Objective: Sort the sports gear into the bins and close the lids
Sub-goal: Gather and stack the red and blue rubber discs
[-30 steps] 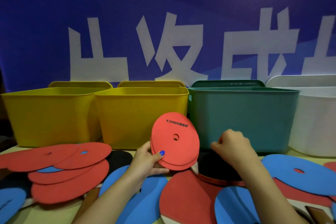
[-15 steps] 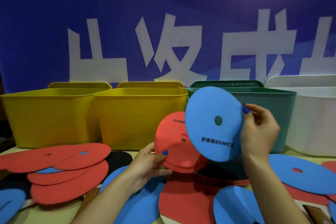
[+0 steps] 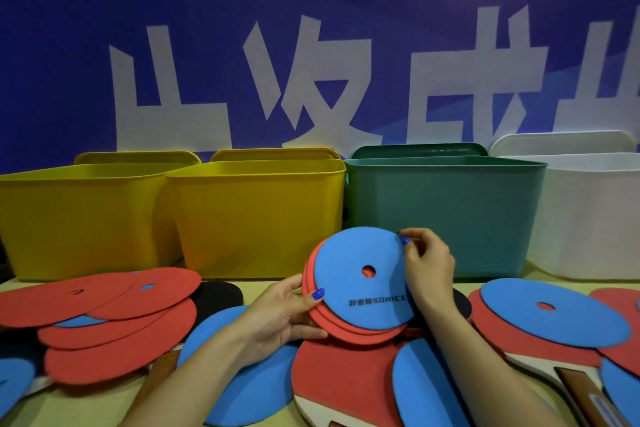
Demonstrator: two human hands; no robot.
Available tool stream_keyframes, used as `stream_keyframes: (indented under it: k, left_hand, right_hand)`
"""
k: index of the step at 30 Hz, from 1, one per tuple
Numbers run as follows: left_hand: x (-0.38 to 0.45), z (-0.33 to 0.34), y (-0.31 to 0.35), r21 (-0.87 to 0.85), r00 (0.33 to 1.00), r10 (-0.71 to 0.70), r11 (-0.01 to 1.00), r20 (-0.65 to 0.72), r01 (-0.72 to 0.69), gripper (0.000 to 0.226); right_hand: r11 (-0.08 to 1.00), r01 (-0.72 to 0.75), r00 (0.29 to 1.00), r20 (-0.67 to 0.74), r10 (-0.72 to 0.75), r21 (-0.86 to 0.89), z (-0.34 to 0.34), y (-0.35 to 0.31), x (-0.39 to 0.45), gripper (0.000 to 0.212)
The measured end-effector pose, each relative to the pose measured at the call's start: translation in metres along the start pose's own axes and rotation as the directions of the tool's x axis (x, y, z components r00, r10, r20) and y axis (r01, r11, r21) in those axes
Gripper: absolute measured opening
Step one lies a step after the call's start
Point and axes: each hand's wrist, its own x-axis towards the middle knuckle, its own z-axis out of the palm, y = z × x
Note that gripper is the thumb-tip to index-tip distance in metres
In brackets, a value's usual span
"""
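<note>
Before the green bin (image 3: 446,215), the left hand (image 3: 277,315) gripped a stack of red discs (image 3: 346,324) while the right hand (image 3: 427,267) pinched a blue disc (image 3: 360,281) onto it. Gathering seemed underway; next, probably dropping the stack into a bin.

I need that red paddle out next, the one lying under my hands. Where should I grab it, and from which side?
Take the red paddle by its neck at the bottom edge, coming from your side. The blade lies flat, overlapped by blue discs and under the held stack; the handle is out of frame.
</note>
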Motion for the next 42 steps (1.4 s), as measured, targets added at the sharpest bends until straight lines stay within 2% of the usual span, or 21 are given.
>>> stream_keyframes:
  k: [8, 12, 14, 17, 18, 19, 21, 23, 25, 28, 31, 33, 35, 37, 40, 42]
  left_hand:
    - [0.0, 0.001, 0.002, 0.024, 1.0, 0.0, 1.0, 0.005, 0.0, 0.034]
    - [0.002, 0.0, 0.0, 0.039, 0.999, -0.01, 0.999, -0.051, 0.012, 0.03]
    - [0.003, -0.001, 0.004, -0.003, 0.994, 0.049, 0.999, -0.103, -0.049, 0.023]
    - [0.002, -0.005, 0.018, -0.088, 0.944, 0.206, 0.968, -0.256, -0.235, 0.016]
    - [0.003, -0.009, 0.022, -0.049, 0.911, 0.266, 0.954, -0.315, -0.296, 0.015]
    - [0.002, -0.014, 0.025, 0.06, 0.869, 0.341, 0.937, -0.36, -0.343, 0.015]
    - [0.002, -0.026, 0.025, 0.428, 0.768, 0.513, 0.836, -0.384, -0.345, 0.017]
    - [0.002, -0.032, 0.023, 0.676, 0.689, 0.633, 0.682, -0.354, -0.279, 0.018]
    - [0.001, -0.034, 0.024, 0.711, 0.617, 0.692, 0.642, -0.375, -0.287, 0.013]
    - [0.001, -0.038, 0.028, 0.719, 0.533, 0.724, 0.638, -0.438, -0.275, 0.016]
    - [0.001, -0.042, 0.032, 0.621, 0.526, 0.67, 0.723, -0.524, -0.304, 0.015]
    - [0.001, -0.045, 0.033, 0.545, 0.541, 0.637, 0.764, -0.549, -0.347, 0.01]
    - [0.001, -0.047, 0.034, 0.462, 0.558, 0.592, 0.805, -0.582, -0.373, 0.009]
    - [0.001, -0.048, 0.034, 0.384, 0.571, 0.546, 0.838, -0.614, -0.388, 0.01]
    - [0.0, -0.047, 0.034, 0.316, 0.592, 0.504, 0.861, -0.629, -0.398, 0.015]
    - [-0.001, -0.047, 0.035, 0.299, 0.589, 0.504, 0.86, -0.632, -0.415, 0.015]
  right_hand:
    - [1.0, -0.015, 1.0, 0.022, 0.015, -0.001, 0.004, 0.003, 0.001, 0.02]
    - [0.996, 0.063, 0.985, 0.157, -0.071, 0.06, 0.006, -0.001, -0.001, 0.017]
    - [0.986, 0.02, 0.981, 0.189, -0.052, 0.167, 0.01, -0.008, -0.002, 0.021]
    - [0.922, -0.139, 0.989, 0.105, 0.107, 0.362, 0.016, -0.015, -0.001, 0.029]
    - [0.907, -0.182, 0.983, 0.094, 0.158, 0.38, 0.018, -0.016, -0.001, 0.027]
    - [0.908, -0.216, 0.976, 0.112, 0.188, 0.358, 0.02, -0.018, -0.003, 0.025]
    - [0.958, -0.178, 0.967, 0.221, 0.128, 0.226, 0.025, -0.023, -0.015, 0.018]
    - [0.998, 0.053, 0.915, 0.399, -0.058, 0.024, 0.031, -0.031, -0.036, 0.019]
    - [0.95, 0.303, 0.782, 0.591, -0.199, -0.081, 0.042, -0.037, -0.058, 0.022]
    - [0.885, 0.441, 0.588, 0.793, -0.158, -0.151, 0.056, -0.042, -0.079, 0.034]
    - [0.846, 0.497, 0.445, 0.894, -0.054, -0.196, 0.066, -0.045, -0.08, 0.045]
    - [0.86, 0.446, 0.415, 0.909, 0.047, -0.248, 0.076, -0.044, -0.079, 0.056]
    - [0.887, 0.335, 0.431, 0.889, 0.156, -0.318, 0.089, -0.042, -0.076, 0.075]
    - [0.897, 0.273, 0.449, 0.871, 0.2, -0.347, 0.099, -0.044, -0.074, 0.084]
    - [0.93, 0.177, 0.453, 0.866, 0.213, -0.321, 0.107, -0.048, -0.074, 0.079]
    - [0.961, 0.107, 0.468, 0.866, 0.177, -0.254, 0.104, -0.05, -0.071, 0.052]
